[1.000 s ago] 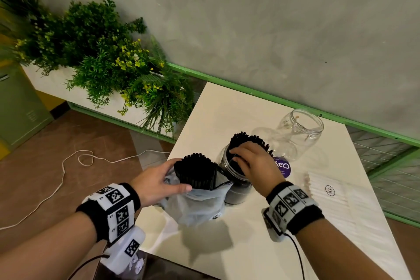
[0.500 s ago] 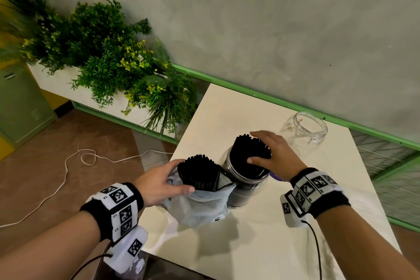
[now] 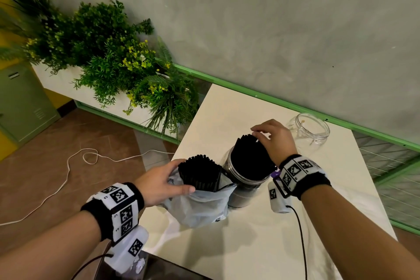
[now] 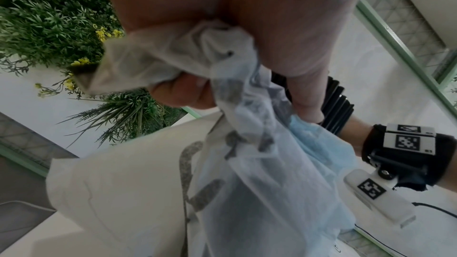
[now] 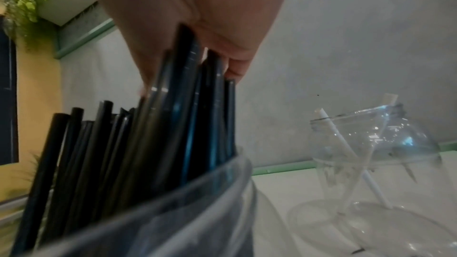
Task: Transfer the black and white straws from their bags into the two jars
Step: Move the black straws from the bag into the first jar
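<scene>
Near the table's (image 3: 261, 245) left edge, the left hand (image 3: 159, 183) grips the crumpled rim of a translucent plastic bag (image 3: 200, 208) with a bundle of black straws (image 3: 200, 174) standing in it; the bag veils their lower lengths. Touching the bag, a clear jar (image 3: 241, 191) is packed with black straws. The right hand (image 3: 276, 140) rests curled on their tops; its grip is hidden. By the far edge, a second jar (image 3: 312, 128) holds a few white straws (image 5: 346, 151), its base blurred.
</scene>
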